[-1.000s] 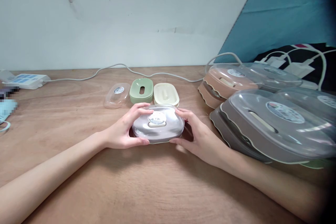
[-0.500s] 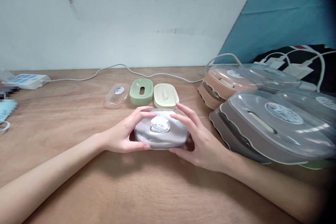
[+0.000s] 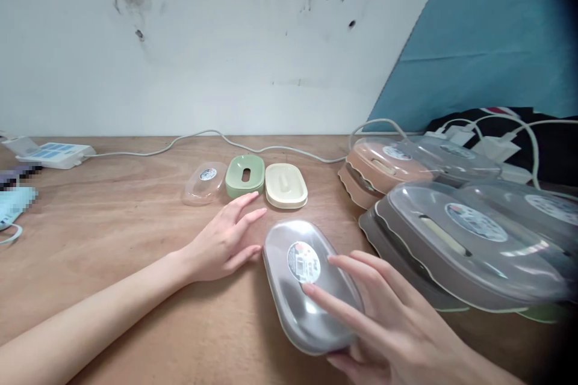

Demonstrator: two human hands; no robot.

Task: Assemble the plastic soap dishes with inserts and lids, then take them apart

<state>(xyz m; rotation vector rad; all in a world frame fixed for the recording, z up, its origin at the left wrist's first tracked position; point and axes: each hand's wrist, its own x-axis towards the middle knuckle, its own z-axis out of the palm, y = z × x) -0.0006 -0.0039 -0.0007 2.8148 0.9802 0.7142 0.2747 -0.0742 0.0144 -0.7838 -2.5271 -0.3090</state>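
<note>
My right hand [image 3: 379, 319] grips a grey soap box [image 3: 316, 313] with a clear lid and a round label. Its fingers lie over the lid and the thumb is at the near lower edge. The box is turned at an angle and looks tilted above the table. My left hand [image 3: 230, 240] is open just left of the box, fingers spread and holding nothing. Beyond the hands sit a green soap box base [image 3: 232, 188] with a slotted insert, a cream soap tray [image 3: 286, 195], and a loose clear lid [image 3: 197, 192] with a label.
Stacked grey soap boxes [image 3: 451, 271] and peach soap boxes [image 3: 374, 177] fill the right side. A white cable [image 3: 253, 147] runs along the wall to a white device [image 3: 63, 159] at far left. A light-blue mask [image 3: 13, 204] lies near the left edge.
My left hand has let go of the grey soap box. My right hand has brought it nearer and to the right, turning it. The camera view has tipped upward.
</note>
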